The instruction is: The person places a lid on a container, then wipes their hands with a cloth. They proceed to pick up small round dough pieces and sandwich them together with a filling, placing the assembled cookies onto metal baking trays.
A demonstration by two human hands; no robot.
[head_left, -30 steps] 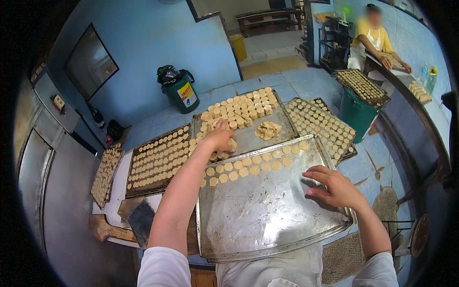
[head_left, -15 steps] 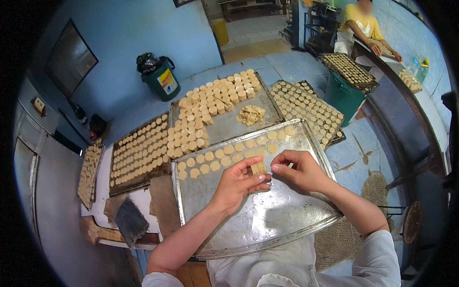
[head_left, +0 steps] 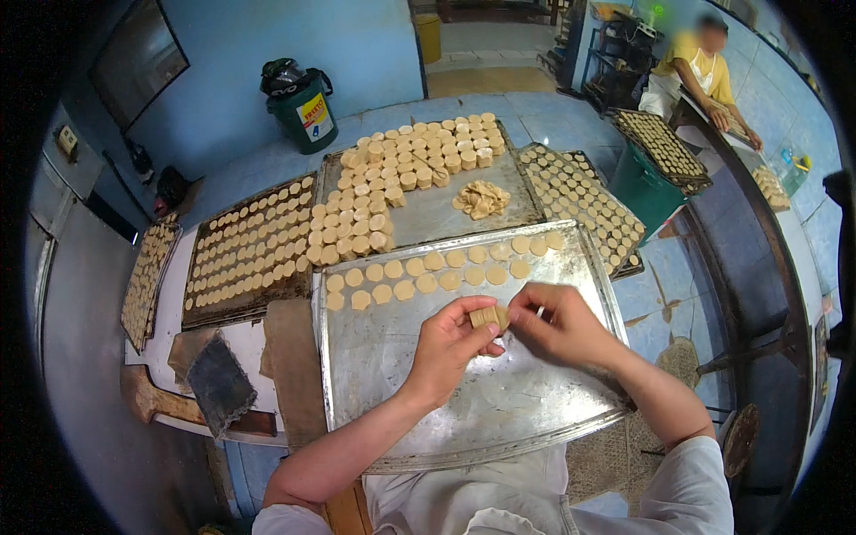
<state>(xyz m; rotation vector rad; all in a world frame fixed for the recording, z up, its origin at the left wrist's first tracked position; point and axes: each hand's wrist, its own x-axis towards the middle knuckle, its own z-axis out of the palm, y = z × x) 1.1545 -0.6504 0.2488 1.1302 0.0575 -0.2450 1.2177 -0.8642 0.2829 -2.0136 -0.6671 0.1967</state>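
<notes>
The stack of dough discs [head_left: 484, 316], pinched at its rim above the metal tray [head_left: 526, 401] by the fingers of the left hand [head_left: 446, 343], appears light, soft and easily dented, requiring gentle rim contact; whether the right hand [head_left: 563, 325], fingers bent beside it, pinches anything cannot be told.

1. I am holding a short stack of pale dough discs [head_left: 482, 316] sideways in my left hand [head_left: 456, 341]
2. My right hand [head_left: 538, 323] is meeting its right end, the fingertips blurring
3. Flat, round dough pieces [head_left: 404, 289] are lying in two rows along the silver tray's [head_left: 553, 392] far side
</notes>
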